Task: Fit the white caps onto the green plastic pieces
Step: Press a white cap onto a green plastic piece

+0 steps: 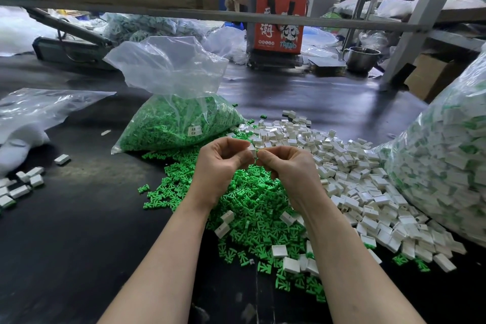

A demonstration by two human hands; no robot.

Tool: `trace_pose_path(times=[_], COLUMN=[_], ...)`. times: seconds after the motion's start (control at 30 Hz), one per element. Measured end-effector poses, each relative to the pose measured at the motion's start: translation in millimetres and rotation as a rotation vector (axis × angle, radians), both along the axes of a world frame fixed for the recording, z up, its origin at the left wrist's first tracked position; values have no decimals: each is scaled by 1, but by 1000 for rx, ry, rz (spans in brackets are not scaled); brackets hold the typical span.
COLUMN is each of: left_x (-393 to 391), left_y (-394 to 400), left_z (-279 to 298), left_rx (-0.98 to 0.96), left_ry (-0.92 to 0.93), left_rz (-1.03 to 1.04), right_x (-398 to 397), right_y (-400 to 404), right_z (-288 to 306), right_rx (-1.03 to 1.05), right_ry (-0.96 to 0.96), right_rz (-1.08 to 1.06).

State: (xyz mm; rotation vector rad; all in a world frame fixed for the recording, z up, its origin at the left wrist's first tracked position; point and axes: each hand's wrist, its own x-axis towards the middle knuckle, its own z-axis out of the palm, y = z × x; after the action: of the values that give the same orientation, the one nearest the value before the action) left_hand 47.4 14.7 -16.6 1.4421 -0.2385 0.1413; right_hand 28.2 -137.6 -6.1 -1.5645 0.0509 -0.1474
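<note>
Your left hand (221,163) and right hand (284,166) meet at the fingertips above the dark tabletop (79,231), fingers curled. Between them you pinch a small white cap (253,152); whether a green piece is already in it cannot be told, since your fingers hide it. Under and just beyond your hands lies the loose heap of green plastic pieces (252,208), with a few white caps scattered on it. To the right of your right hand spreads the pile of white caps (355,179), running up against a big clear bag of capped pieces (441,171). Beyond your left hand stands an open clear bag of green pieces (176,123). Far left of your left hand sits a small cluster of capped pieces (23,184).
</note>
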Motion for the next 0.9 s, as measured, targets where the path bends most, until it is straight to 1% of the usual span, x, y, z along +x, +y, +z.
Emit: trace_pose_path(times=[0.13, 0.3, 0.5, 0.7, 0.9], left_x=[0, -2, -3, -4, -4], left_y=[-1, 0, 0, 0, 0], left_z=[1, 3, 5, 7, 5], left_rx=[-48, 19, 108, 116, 98], left_ry=[14, -39, -72, -78, -87], left_rz=[-18, -23, -3, 1, 6], right_x=[0, 0, -1, -2, -2], right_y=[1, 0, 0, 1, 2], right_z=[-1, -1, 0, 1, 2], right_rx=[10, -11, -105, -161, -88], right_ry=[-15, -16, -63, -98, -84], right_rz=[-12, 1, 13, 14, 14])
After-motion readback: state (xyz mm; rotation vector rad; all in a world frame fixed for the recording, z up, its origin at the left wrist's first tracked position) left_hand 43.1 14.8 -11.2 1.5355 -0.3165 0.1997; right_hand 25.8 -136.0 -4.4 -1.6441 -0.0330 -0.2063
